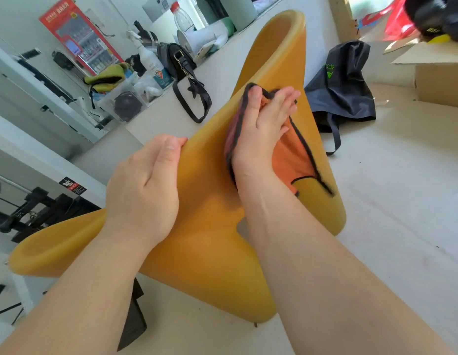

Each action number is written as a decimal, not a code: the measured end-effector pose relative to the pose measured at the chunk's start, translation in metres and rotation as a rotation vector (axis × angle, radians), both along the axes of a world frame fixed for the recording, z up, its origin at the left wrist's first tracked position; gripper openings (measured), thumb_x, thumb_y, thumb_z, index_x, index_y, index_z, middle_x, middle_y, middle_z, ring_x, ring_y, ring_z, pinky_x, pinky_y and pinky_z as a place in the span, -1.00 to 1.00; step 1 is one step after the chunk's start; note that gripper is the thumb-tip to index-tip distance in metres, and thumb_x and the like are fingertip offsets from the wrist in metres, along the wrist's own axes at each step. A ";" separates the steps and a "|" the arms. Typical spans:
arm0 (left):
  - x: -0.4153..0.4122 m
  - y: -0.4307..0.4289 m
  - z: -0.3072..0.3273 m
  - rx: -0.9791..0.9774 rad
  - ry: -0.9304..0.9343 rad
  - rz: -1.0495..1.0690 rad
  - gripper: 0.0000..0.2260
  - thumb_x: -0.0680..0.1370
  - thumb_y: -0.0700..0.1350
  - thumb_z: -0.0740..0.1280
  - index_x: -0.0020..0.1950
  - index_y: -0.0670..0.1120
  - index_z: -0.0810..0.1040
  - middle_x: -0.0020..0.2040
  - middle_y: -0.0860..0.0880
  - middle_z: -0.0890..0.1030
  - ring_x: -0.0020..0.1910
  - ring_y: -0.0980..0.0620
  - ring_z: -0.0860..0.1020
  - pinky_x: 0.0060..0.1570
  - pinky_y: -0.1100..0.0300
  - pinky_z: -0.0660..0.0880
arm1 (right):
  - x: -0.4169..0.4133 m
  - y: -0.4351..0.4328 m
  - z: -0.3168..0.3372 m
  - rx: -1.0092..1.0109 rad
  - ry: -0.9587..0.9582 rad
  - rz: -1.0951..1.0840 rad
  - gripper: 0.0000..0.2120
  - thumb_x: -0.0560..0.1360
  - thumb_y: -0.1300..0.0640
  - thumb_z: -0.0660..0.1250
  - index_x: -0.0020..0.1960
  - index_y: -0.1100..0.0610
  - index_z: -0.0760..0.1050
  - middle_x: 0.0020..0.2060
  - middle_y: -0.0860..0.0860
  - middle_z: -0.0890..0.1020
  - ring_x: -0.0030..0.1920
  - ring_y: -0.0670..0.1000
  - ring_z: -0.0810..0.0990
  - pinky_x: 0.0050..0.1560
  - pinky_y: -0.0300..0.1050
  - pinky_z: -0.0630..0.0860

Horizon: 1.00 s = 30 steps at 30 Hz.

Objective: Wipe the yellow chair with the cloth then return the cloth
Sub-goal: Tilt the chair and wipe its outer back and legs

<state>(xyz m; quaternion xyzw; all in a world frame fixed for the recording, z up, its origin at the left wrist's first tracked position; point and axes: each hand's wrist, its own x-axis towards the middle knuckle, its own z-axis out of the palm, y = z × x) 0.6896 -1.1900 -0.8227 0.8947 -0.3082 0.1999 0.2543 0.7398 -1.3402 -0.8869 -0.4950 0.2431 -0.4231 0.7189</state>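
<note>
Two bare arms of one person enter from the bottom edge of the frame: the left forearm [76, 290] from the lower left corner, the right forearm [325, 278] from the lower right, both uncovered along all the length in view. The left hand [143, 185], left of centre, and the right hand [258, 131], just right of centre, are bare too, with short, plain fingernails. A faint tendon line shows along the right wrist.
</note>
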 end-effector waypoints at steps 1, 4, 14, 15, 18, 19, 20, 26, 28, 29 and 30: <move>-0.001 0.000 0.001 0.003 -0.012 0.005 -0.54 0.59 0.24 -0.05 0.13 0.14 0.60 -0.08 0.14 0.62 0.00 0.07 0.55 0.07 -0.15 0.48 | -0.003 0.012 -0.005 -0.014 0.000 0.012 -0.32 0.71 -0.13 0.01 0.64 0.16 -0.22 0.64 0.06 -0.23 0.63 0.02 -0.25 0.59 0.12 -0.28; -0.003 -0.003 0.002 0.021 -0.049 0.019 -0.53 0.58 0.23 -0.06 0.08 0.10 0.60 -0.12 0.17 0.60 -0.05 0.12 0.50 0.04 -0.10 0.46 | -0.040 0.089 -0.034 -0.215 -0.004 0.159 -0.18 0.60 -0.28 -0.04 0.60 0.11 -0.38 0.59 0.01 -0.39 0.59 -0.05 -0.38 0.57 -0.03 -0.33; -0.007 -0.002 0.003 0.063 -0.036 0.048 -0.48 0.55 0.25 -0.09 0.12 0.05 0.57 -0.07 0.01 0.63 -0.07 0.11 0.46 0.03 -0.06 0.45 | -0.010 0.002 0.011 -0.095 0.078 0.047 -0.24 0.69 -0.16 0.09 0.64 0.16 -0.27 0.64 0.05 -0.24 0.62 0.04 -0.28 0.58 0.12 -0.29; -0.007 -0.002 0.003 0.062 -0.040 0.048 -0.49 0.55 0.25 -0.08 0.11 0.04 0.57 -0.08 0.01 0.63 -0.08 0.10 0.47 0.02 -0.06 0.45 | -0.012 0.009 0.009 -0.121 0.062 0.042 -0.25 0.70 -0.16 0.06 0.64 0.15 -0.27 0.64 0.05 -0.24 0.62 0.03 -0.28 0.59 0.12 -0.29; -0.007 -0.002 0.003 0.077 -0.050 0.026 -0.52 0.58 0.21 -0.06 0.09 0.05 0.58 -0.11 0.04 0.62 -0.08 0.06 0.49 -0.03 -0.09 0.45 | -0.031 0.062 -0.016 -0.261 0.016 0.068 -0.22 0.63 -0.24 -0.05 0.62 0.12 -0.34 0.61 0.00 -0.33 0.61 -0.02 -0.33 0.59 0.07 -0.30; -0.006 -0.002 0.002 0.079 -0.056 0.019 -0.53 0.59 0.20 -0.06 0.09 0.05 0.58 -0.11 0.05 0.62 -0.09 0.07 0.49 -0.04 -0.08 0.46 | -0.039 0.079 -0.027 -0.339 0.028 0.108 -0.20 0.60 -0.28 -0.08 0.59 0.09 -0.40 0.59 -0.03 -0.39 0.59 -0.04 -0.39 0.58 0.04 -0.32; -0.006 -0.001 0.002 0.078 -0.058 0.012 -0.53 0.59 0.20 -0.06 0.10 0.05 0.58 -0.11 0.05 0.62 -0.09 0.09 0.49 -0.05 -0.07 0.46 | -0.044 0.089 -0.036 -0.408 0.055 0.150 -0.19 0.57 -0.31 -0.11 0.56 0.06 -0.46 0.56 -0.04 -0.44 0.57 -0.07 -0.44 0.58 0.01 -0.35; -0.009 -0.001 0.002 0.051 -0.038 0.031 -0.53 0.59 0.19 -0.05 0.13 0.03 0.58 -0.07 0.00 0.63 -0.06 0.05 0.49 0.01 -0.10 0.45 | -0.016 0.005 0.001 -0.280 0.091 0.027 -0.20 0.65 -0.25 0.04 0.64 0.12 -0.29 0.64 0.03 -0.26 0.62 0.04 -0.29 0.59 0.13 -0.29; -0.008 -0.001 0.002 0.056 -0.041 0.048 -0.52 0.59 0.19 -0.06 0.11 0.01 0.58 -0.06 -0.03 0.63 -0.06 0.06 0.47 0.01 -0.09 0.44 | -0.013 0.001 0.008 -0.256 0.080 0.012 -0.24 0.69 -0.17 0.08 0.65 0.14 -0.26 0.64 0.05 -0.24 0.63 0.06 -0.27 0.60 0.12 -0.26; -0.008 -0.001 0.002 0.054 -0.044 0.043 -0.51 0.58 0.19 -0.06 0.10 -0.01 0.59 -0.06 -0.03 0.64 -0.06 0.06 0.47 0.01 -0.08 0.44 | -0.017 0.014 0.002 -0.287 0.056 0.010 -0.26 0.69 -0.16 0.06 0.64 0.14 -0.26 0.64 0.05 -0.25 0.63 0.06 -0.27 0.60 0.09 -0.27; -0.007 -0.002 0.002 0.051 -0.048 0.035 -0.50 0.58 0.19 -0.06 0.09 -0.03 0.59 -0.06 -0.03 0.64 -0.06 0.05 0.47 0.00 -0.07 0.43 | -0.024 0.034 -0.010 -0.351 0.034 0.021 -0.26 0.69 -0.17 0.03 0.63 0.14 -0.28 0.63 0.04 -0.29 0.62 0.05 -0.29 0.60 0.04 -0.28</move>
